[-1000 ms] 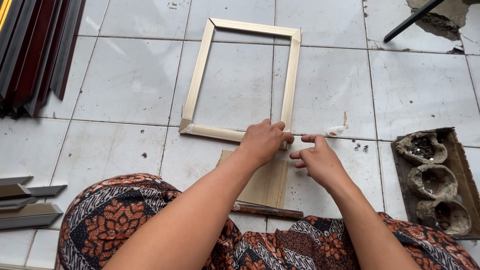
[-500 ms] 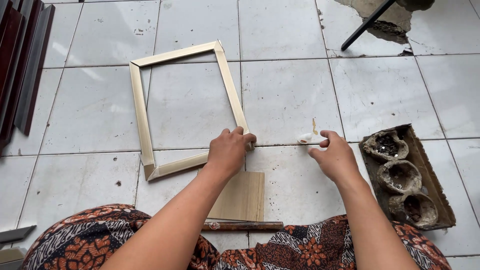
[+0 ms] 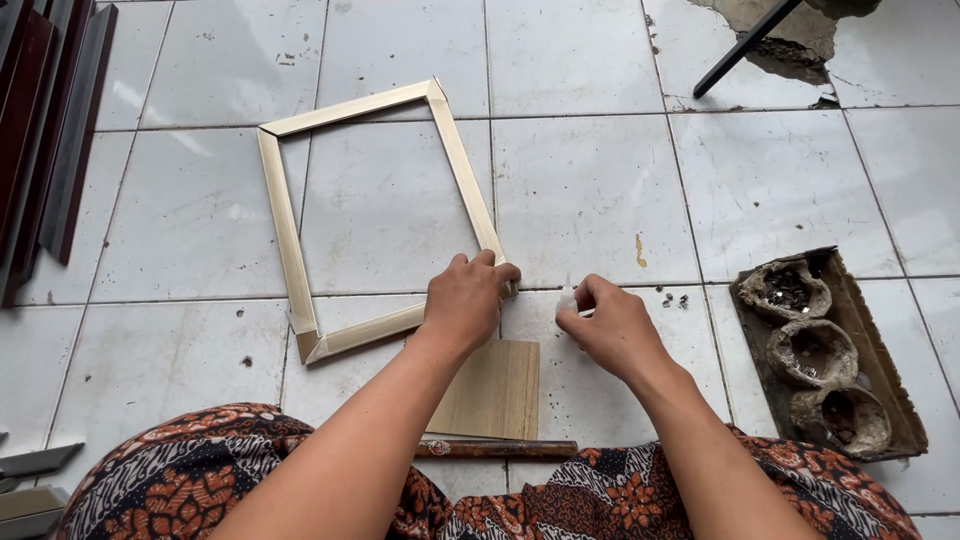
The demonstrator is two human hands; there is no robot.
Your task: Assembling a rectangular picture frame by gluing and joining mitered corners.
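frame [image 3: 372, 215]: flat on tile floor, long axis tilted, top leaning left, far corner pointing up-right | left hand [image 3: 468, 298]: fingers curled, pressed on frame's near right corner | right hand [image 3: 610, 328]: pinching small pale bit [image 3: 568, 297] just beside that corner | board [image 3: 492, 388], rod [image 3: 497, 449] below hands | tray [image 3: 858, 330] right

Both bare arms reach out toward 12 o'clock. The left hand [image 3: 468, 298] lies palm down, its 4 fingers curled over and pressing. The right hand [image 3: 610, 328] pinches its finger and thumb together, pointing toward 10 o'clock.
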